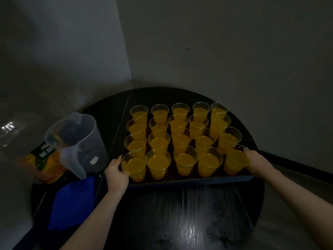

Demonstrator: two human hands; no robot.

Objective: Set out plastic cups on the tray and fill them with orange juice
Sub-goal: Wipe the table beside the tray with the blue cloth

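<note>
A dark tray (189, 181) holds several clear plastic cups (158, 164) standing in rows, each filled with orange juice. My left hand (116, 171) grips the tray's left edge beside the front-left cup. At the tray's right edge, my right hand (257, 162) grips by the front-right cup (236, 159). A clear plastic pitcher (77, 141) stands to the left and looks empty. Behind it lies a large juice bottle (36, 152) with an orange and green label.
The tray sits on a dark counter (189, 222) with a glare spot near the front. A blue cloth (72, 201) lies at the front left. Grey walls (216, 42) close in behind and to the left.
</note>
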